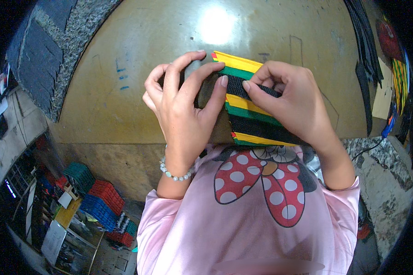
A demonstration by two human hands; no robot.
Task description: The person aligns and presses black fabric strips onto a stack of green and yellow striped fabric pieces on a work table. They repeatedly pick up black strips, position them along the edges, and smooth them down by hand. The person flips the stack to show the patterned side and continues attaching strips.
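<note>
Wears a pink shirt (234, 238) and, on the left wrist, a beaded bracelet (169, 174); holds the left hand (183, 94) at the left end of the striped band (257, 123), thumb and forefinger tips close together, other fingers spread, cannot tell gripping from light contact there. Pinches the same band's black part between thumb and forefinger of the right hand (293, 96), other fingers curled. Has it on the table (137, 105) at the front edge, with black strips (365, 50) along the right side, dark sheets (36, 59) at upper left, crates (103, 197) at lower left.
</note>
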